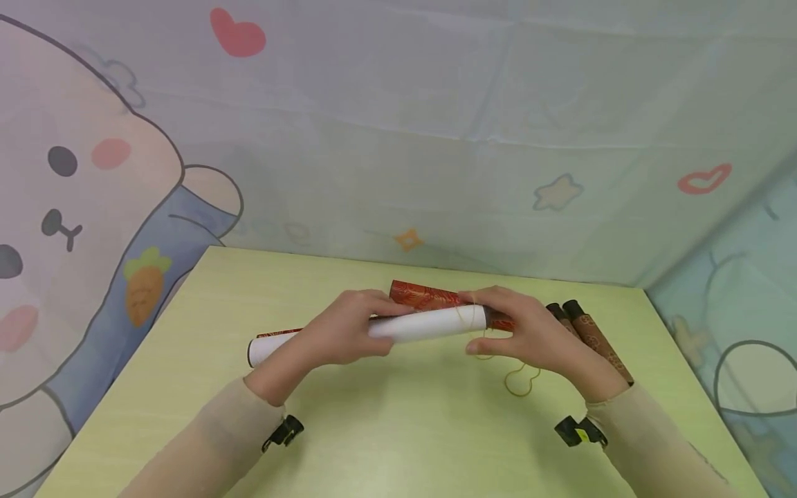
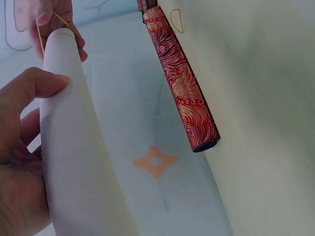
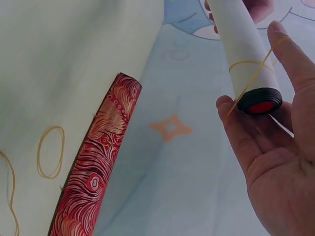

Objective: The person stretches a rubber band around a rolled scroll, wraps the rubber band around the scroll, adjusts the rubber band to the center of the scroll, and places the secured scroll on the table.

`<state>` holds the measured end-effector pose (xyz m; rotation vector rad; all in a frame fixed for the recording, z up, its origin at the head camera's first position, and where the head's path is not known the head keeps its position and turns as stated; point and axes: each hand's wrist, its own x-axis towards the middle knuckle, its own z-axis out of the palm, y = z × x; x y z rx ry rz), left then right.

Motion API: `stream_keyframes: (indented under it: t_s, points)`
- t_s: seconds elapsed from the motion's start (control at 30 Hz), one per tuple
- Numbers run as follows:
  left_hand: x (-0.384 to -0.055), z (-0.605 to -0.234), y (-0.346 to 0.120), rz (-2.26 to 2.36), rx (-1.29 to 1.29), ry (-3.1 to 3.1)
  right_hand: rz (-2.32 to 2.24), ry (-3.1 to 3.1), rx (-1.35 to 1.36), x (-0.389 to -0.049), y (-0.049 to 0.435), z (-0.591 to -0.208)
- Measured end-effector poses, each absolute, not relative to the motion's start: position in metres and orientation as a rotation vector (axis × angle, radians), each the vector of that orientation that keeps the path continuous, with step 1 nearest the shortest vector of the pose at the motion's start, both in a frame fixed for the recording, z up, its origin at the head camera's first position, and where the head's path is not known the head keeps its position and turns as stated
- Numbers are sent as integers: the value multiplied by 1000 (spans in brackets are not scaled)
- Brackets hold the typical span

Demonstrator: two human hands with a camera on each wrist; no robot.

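A long white roll (image 1: 429,325) is held above the table, its end (image 3: 261,102) showing dark coiled layers round a red middle. My left hand (image 1: 345,328) grips the roll partway along, thumb on the near side. Over the roll's right end a thin yellow rubber band (image 3: 256,73) is looped. My right hand (image 1: 523,328) stretches this band between its thumb and a finger, which are spread apart around the end. Behind the roll lies a red patterned roll (image 2: 179,81) on the table, partly hidden in the head view.
Brown patterned rolls (image 1: 598,339) with black ends lie at the right, partly behind my right forearm. A loose rubber band (image 1: 521,382) lies on the pale table (image 1: 411,429); the right wrist view shows another loose band (image 3: 11,191). A printed cloth (image 1: 386,138) hangs behind the table.
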<state>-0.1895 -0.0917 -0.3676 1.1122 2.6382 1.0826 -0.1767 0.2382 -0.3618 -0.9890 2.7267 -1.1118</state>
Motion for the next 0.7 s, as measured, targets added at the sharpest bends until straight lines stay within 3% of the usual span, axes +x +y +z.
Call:
stream_keyframes:
  t_s: [0.4, 0.7]
  points:
    - [-178, -364, -89, 888, 1153, 2839, -1213, 2661, -998, -180, 237, -369]
    - [-173, -369, -85, 763, 1327, 3001, -1199, 2680, -965, -182, 236, -368]
